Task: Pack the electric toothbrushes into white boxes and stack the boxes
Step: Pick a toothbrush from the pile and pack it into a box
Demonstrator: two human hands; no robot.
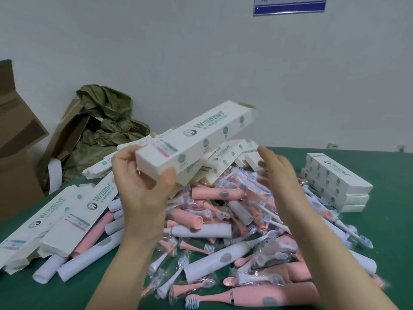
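At the bottom of the frame a green desk (pixel 44 294) carries a loose pile of pink and white electric toothbrushes (pixel 214 194) and bagged brush heads (pixel 202 247). Above the pile, mid-frame, the left hand (pixel 143 186) closes its grip on 1 end of a white box (pixel 194 139), held raised and tilted. The right hand (pixel 279 175), blurred, is beside it with fingers straight, gripping nothing. Flat boxes (pixel 55 218) lie at lower left; a stack of boxes (pixel 335 182), 3 layers high, sits at right. Farther back, brown cartons (pixel 17 142) and crumpled olive sheeting (pixel 105 130) stand at left against a white wall (pixel 201 52), with a blue-bordered notice (pixel 289 5) at upper right.
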